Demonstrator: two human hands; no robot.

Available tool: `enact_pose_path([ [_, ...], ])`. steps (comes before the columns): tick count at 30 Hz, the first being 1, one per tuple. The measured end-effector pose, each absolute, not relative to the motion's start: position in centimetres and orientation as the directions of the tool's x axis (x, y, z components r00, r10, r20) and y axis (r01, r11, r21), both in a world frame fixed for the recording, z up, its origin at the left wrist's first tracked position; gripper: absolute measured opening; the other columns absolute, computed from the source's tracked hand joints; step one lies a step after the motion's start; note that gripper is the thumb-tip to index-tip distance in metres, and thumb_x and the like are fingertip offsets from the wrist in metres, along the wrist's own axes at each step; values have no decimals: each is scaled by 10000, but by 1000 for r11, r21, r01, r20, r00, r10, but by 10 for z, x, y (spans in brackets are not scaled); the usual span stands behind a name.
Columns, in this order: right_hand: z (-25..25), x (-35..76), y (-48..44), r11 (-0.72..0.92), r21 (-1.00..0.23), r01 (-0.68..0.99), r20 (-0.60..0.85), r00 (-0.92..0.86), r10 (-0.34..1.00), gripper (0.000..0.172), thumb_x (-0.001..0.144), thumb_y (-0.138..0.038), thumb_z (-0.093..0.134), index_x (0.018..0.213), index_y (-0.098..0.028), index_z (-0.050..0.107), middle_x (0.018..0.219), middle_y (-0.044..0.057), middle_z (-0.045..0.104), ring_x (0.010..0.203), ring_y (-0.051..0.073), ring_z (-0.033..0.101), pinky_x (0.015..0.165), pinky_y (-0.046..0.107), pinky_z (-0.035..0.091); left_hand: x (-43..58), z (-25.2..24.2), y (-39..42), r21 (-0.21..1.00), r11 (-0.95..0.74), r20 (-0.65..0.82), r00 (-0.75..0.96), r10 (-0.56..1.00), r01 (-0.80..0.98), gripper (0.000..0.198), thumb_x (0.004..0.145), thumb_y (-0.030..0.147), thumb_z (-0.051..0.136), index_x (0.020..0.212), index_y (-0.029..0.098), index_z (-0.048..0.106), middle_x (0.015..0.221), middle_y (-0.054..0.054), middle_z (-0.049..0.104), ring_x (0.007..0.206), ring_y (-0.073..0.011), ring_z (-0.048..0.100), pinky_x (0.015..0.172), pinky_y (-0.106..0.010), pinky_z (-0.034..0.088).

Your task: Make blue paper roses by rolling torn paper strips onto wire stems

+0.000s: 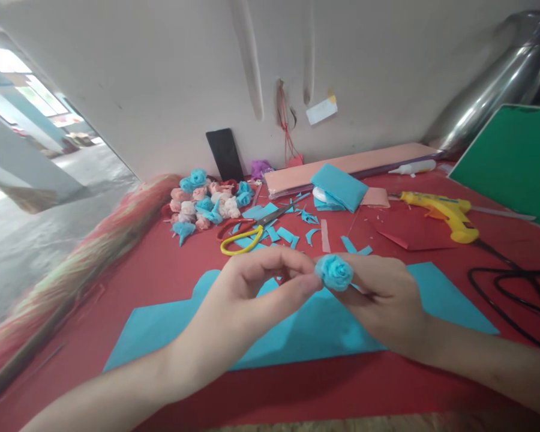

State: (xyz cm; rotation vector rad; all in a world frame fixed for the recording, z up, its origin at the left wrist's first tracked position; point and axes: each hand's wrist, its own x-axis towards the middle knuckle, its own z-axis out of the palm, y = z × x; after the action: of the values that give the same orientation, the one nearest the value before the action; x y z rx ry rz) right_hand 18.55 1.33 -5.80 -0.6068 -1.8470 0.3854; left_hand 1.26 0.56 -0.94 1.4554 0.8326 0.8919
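A small blue paper rose [335, 272] is held up between both hands above a large blue paper sheet [171, 327]. My right hand [382, 300] grips the rose from below with closed fingers. My left hand [247, 294] pinches the rose's left edge with thumb and fingertips. Both hands hover over the red table cover [130, 270].
A heap of finished blue, pink and white paper roses [204, 201] lies at the back left. Yellow-handled scissors [252, 231] rest among blue paper scraps. A yellow glue gun [445, 213] with a black cord [508, 288] lies on the right, a folded blue sheet [339, 187] and a green board [513, 159] behind.
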Motion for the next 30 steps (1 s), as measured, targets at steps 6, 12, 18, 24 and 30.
enact_pose_path([
  [6,-58,183,13,813,-548,196,771,-258,582,295,901,-92,502,627,-198,480,558,-45,563,576,79,616,516,147,446,12,-10,5,996,-84,57,440,896,41,92,824,189,643,754,231,688,709,86,626,662,-43,490,597,-128,378],
  [12,-55,183,12,803,-560,203,759,-262,596,277,916,-134,510,661,-197,597,592,-39,631,559,75,634,511,142,470,13,-9,6,996,-67,83,461,884,-51,113,860,170,602,798,213,686,752,62,628,726,-47,541,671,-113,422],
  [18,-55,187,12,796,-529,294,757,-261,599,289,947,-199,485,713,-218,654,653,-25,701,567,84,650,543,154,492,14,-5,7,989,25,44,449,893,-146,216,894,124,511,817,176,706,763,32,644,759,-60,570,716,-116,447],
  [24,-56,185,12,798,-488,353,763,-270,587,328,980,-248,422,739,-224,642,618,-15,669,564,108,641,526,190,483,16,-3,9,982,106,-26,443,896,-158,219,857,103,523,774,169,715,720,29,640,703,-73,544,678,-150,443],
  [30,-58,187,14,806,-526,271,761,-272,588,236,943,-158,474,776,-241,618,643,-13,663,650,134,680,595,211,520,14,-4,8,983,107,-30,451,892,-147,201,857,131,534,795,201,712,751,41,648,694,-79,510,669,-172,430],
])
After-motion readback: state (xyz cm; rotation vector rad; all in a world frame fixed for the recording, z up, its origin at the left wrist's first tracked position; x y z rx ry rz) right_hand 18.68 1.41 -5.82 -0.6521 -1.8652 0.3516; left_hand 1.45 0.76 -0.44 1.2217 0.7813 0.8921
